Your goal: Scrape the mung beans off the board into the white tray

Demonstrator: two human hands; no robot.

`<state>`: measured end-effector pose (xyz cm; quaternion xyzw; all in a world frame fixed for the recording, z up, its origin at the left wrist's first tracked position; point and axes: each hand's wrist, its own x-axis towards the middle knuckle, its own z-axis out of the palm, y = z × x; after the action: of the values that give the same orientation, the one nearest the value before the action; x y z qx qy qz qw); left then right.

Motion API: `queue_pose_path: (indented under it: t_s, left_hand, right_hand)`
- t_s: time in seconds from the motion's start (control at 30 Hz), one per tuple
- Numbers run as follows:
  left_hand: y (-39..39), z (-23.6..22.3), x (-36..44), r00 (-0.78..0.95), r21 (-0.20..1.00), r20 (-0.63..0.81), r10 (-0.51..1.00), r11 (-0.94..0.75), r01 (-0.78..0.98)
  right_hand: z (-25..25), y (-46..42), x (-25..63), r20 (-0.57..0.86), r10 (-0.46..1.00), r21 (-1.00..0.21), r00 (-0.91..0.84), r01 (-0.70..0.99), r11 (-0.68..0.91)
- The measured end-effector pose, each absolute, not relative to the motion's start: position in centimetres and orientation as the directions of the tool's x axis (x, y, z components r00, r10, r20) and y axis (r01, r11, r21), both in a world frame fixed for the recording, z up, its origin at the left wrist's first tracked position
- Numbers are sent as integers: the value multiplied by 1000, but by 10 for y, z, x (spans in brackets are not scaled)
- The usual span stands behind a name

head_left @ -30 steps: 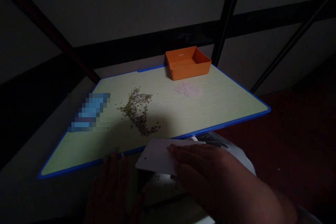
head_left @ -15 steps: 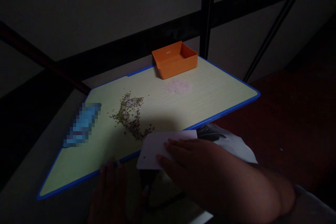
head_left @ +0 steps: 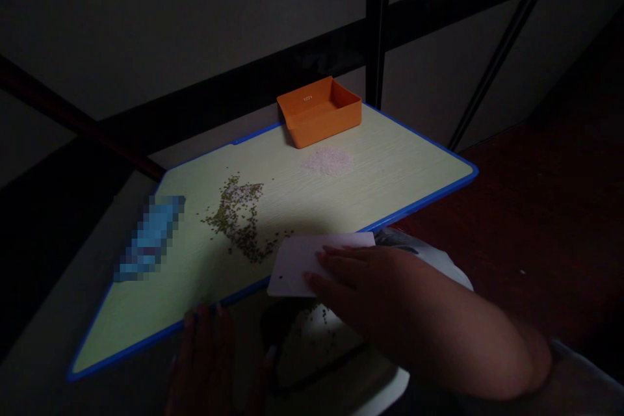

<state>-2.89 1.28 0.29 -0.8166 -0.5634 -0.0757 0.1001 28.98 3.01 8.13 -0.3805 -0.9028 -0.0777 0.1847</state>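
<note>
My right hand (head_left: 375, 292) lies flat on a white plastic card (head_left: 297, 266), whose far edge overlaps the front blue edge of a pale green wood-grain board (head_left: 390, 172). A scatter of small green-brown seeds (head_left: 236, 221) lies just beyond the card. My left hand (head_left: 209, 364) is dim, holds nothing and sits at the board's front edge. Below the card is a white dish (head_left: 316, 338) with a few seeds, partly hidden by the card and my right hand. A low pile of pale pink grains (head_left: 329, 161) lies farther back.
An orange plastic tray (head_left: 319, 114) stands at the board's back edge. A pixelated blue object (head_left: 151, 237) lies at the left. Something white and crumpled (head_left: 424, 250) sits under my right forearm. Dark posts and grey panels rise behind; a dark red surface (head_left: 546, 240) lies right.
The white card has slid forward onto the board's front edge under my right hand, closer to the seeds. The view has also shifted slightly.
</note>
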Motion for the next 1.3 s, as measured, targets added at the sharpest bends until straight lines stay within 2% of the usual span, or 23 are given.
queue_pose_path:
  t_s: [0.27,0.5,0.7,0.83,1.07,1.17,1.3]
  left_hand:
    - [13,-1,-24,338,-76,266,903,-330,941]
    - [13,2,-21,322,-47,246,914,-320,946]
    - [12,4,-18,310,-31,274,910,-314,949]
    - [11,7,-13,310,-22,285,907,-317,948]
    - [12,5,-16,315,-29,279,907,-320,947]
    - [12,5,-17,328,-40,265,907,-329,943]
    - [11,6,-15,307,-40,271,912,-308,951]
  right_hand:
    - [88,23,293,390,691,10,-609,753,658]
    - [92,25,298,439,717,-137,-541,749,649]
    - [97,28,300,441,749,-188,-494,766,615]
    - [103,24,301,410,767,-226,-493,760,609]
    - [104,21,300,350,849,-348,-396,786,510]
    - [101,25,300,357,838,-347,-411,775,528]
    - [97,27,299,413,804,-288,-429,776,562]
